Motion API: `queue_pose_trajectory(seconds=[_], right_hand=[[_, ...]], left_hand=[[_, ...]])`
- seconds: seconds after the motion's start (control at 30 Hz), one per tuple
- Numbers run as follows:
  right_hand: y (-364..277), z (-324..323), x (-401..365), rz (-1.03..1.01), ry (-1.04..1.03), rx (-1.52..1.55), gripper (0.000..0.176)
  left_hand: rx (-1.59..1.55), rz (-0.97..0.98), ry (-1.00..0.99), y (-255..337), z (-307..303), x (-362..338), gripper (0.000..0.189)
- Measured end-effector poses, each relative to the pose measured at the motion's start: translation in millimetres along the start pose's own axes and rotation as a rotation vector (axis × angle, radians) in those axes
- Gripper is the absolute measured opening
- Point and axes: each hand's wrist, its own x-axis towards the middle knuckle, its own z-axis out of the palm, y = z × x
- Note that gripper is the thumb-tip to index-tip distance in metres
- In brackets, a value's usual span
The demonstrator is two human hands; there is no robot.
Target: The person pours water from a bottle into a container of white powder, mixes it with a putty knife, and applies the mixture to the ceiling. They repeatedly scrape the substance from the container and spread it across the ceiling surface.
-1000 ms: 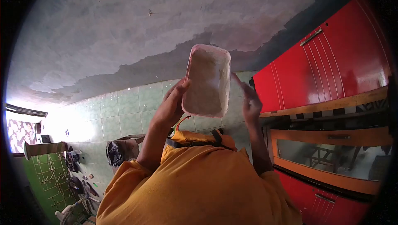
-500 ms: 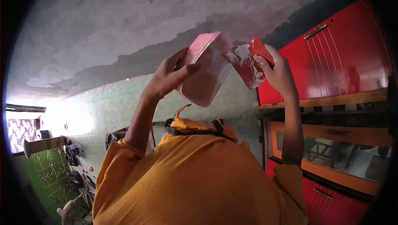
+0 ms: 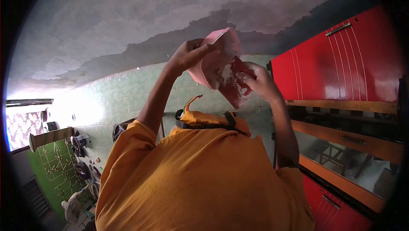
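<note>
Left hand (image 3: 187,56) clasps tilted pink rectangular tub (image 3: 213,60), open side toward right hand (image 3: 263,83), which pinches white-smeared red flat scraper (image 3: 233,96) overlapping the rim.

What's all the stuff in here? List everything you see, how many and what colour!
Tub: 1, pink, upper middle
Scraper: 1, red with white smears, by the tub
Patchy surface: 1, grey, across the top
Tiles: many, pale green, across the middle
Cupboard fronts: at least 2, red, right
Glass panel: 1, orange-framed, lower right
Fan: 1, white, lower left
Grille: 1, pale, lower left
Patterned panel: 1, pale and dark, far left
Clutter: several, mostly dark, left, too small to name
Shirt: 1, orange, bottom
Left hand: 1, bare, holding the tub
Right hand: 1, bare, holding the scraper
</note>
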Motion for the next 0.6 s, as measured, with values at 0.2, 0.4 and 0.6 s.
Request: queue_pose_trajectory(seconds=[0.2, 0.4, 0.6], right_hand=[[38, 37, -7, 0.284, -0.01, 0.652, 0.037], [84, 56, -15, 0.388, -0.055, 0.989, 0.045], [104, 64, 25, 0.348, 0.22, 1.146, 0.051]], left_hand=[[-0.069, -0.159, 0.057, -53, 0, 5, 0.059], [-0.252, -0.122, 0.315, -105, 11, -10, 0.056], [-0.468, -0.228, 0.468, -180, 27, -34, 0.068]])
